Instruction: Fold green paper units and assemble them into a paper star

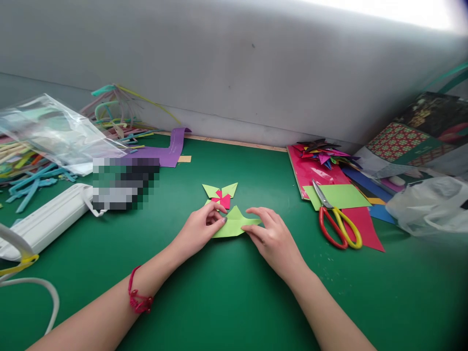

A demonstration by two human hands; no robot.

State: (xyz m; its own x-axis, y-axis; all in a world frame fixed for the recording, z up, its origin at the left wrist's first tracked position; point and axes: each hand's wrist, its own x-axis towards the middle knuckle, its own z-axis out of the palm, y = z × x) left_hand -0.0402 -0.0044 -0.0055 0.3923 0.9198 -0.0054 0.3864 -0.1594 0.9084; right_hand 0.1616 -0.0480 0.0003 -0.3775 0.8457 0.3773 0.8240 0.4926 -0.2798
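Green table (226,302): work surface bearing everything below.

One white device (47,222), far left.

One clear plastic bag (54,129), back left; one white bag (431,204), far right.

One pile of colored paper sheets (329,180), right, well apart from the hands.

One pair of scissors (338,222), red and yellow handles, lying on that pile.

One folded green paper (234,225), table centre. Left hand (199,229) pinches its left edge; right hand (272,236) presses fingers flat on its right tip.

One green-and-pink folded piece (221,194), touching just behind.

Risk, as judged: uneven finger pressure could skew the crease or nudge the finished piece.
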